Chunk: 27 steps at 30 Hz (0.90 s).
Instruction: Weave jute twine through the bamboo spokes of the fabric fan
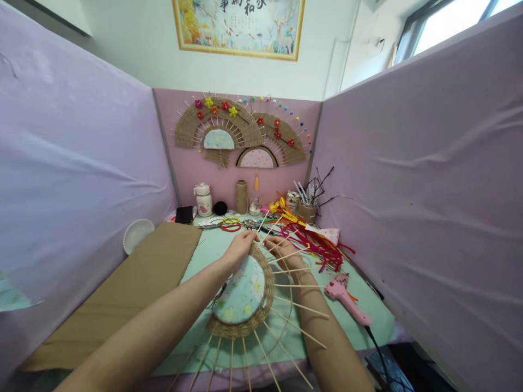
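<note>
A half-round fan of woven brown cord, with a floral pale-blue cloth centre, stands tilted in front of me. Thin bare sticks spread out from its rim. My left hand is closed on the fan's upper end, beside the first sticks. Close by on the right, my right hand has its fingers pinched together among the upper sticks. They appear to hold the thin cord, which hangs in a loose loop behind the sticks; the fingertips are small and partly covered.
Cardboard lies left. Scissors, a cord spool and a white bottle are at the back. Red and yellow fuzzy stems lie right, near a corded pink glue gun. Finished fans hang on the pink panel.
</note>
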Tool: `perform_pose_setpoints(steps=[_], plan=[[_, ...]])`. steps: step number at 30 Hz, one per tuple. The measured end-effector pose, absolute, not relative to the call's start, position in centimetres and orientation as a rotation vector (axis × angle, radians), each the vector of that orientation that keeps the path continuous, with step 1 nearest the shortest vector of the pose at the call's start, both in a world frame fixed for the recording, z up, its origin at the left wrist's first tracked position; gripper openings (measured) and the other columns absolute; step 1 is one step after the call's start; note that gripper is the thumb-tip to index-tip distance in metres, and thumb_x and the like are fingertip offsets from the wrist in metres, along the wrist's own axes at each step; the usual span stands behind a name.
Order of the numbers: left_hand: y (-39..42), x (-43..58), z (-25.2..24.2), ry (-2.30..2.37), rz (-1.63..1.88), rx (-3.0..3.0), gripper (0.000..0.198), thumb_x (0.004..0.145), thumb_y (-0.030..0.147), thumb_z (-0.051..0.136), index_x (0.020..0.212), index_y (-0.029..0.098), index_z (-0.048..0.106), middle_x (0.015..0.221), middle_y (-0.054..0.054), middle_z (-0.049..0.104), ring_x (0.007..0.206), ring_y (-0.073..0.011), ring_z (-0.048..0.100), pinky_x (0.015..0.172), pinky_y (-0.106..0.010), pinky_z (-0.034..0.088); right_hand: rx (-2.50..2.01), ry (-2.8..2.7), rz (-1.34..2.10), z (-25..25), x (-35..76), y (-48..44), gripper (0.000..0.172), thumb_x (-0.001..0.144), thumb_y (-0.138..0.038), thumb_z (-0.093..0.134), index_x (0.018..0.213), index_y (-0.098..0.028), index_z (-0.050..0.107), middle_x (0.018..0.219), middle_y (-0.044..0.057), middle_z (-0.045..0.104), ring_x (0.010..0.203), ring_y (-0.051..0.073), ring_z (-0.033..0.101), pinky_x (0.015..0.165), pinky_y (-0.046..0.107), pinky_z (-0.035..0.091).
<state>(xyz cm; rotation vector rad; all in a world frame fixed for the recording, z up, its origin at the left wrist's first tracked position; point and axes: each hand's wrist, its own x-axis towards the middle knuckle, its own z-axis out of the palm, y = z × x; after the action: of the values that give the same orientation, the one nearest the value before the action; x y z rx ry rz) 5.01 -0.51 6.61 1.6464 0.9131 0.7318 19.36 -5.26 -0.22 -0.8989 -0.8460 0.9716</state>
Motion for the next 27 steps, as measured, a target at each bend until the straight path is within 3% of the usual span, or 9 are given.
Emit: perform_pose_setpoints(steps=[8, 15, 27], plan=[[-0.83, 5.07, 6.88, 0.935, 0.759, 1.647, 0.023, 0.076, 0.036, 0.049, 0.063, 0.018, 0.057, 0.048, 0.006, 0.044, 0.048, -0.0113, 0.040, 0.050, -0.023, 0.028, -0.851, -0.825, 1.044, 0.43, 18.93, -5.64, 0.029, 0.050, -0.035, 0.086, 0.069, -0.017, 0.072, 0.063, -0.002, 0.062, 0.060, 0.010, 0.049, 0.061, 0.024, 0.036], [-0.55, 5.19, 6.45, 0.904, 0.716, 1.606, 0.024, 0.077, 0.040, 0.047, 0.072, 0.019, 0.057, 0.050, 0.003, 0.053, 0.046, -0.0127, 0.045, 0.050, -0.024, 0.032, -0.827, -0.833, 1.059, 0.47, 18.74, -5.62, 0.028, 0.051, -0.034, 0.086, 0.068, -0.016, 0.071, 0.061, -0.002, 0.060, 0.059, 0.010, 0.046, 0.059, 0.024, 0.033], [-0.78, 5.28, 7.16, 0.951, 0.704, 1.573, 0.023, 0.077, 0.039, 0.051, 0.065, 0.019, 0.056, 0.046, 0.004, 0.049, 0.044, -0.0115, 0.043, 0.048, -0.023, 0.029, -0.797, -0.790, 1.050, 0.35, 18.61, -5.38, 0.028, 0.052, -0.033, 0.085, 0.069, -0.016, 0.070, 0.059, -0.003, 0.058, 0.055, 0.008, 0.043, 0.055, 0.023, 0.033]])
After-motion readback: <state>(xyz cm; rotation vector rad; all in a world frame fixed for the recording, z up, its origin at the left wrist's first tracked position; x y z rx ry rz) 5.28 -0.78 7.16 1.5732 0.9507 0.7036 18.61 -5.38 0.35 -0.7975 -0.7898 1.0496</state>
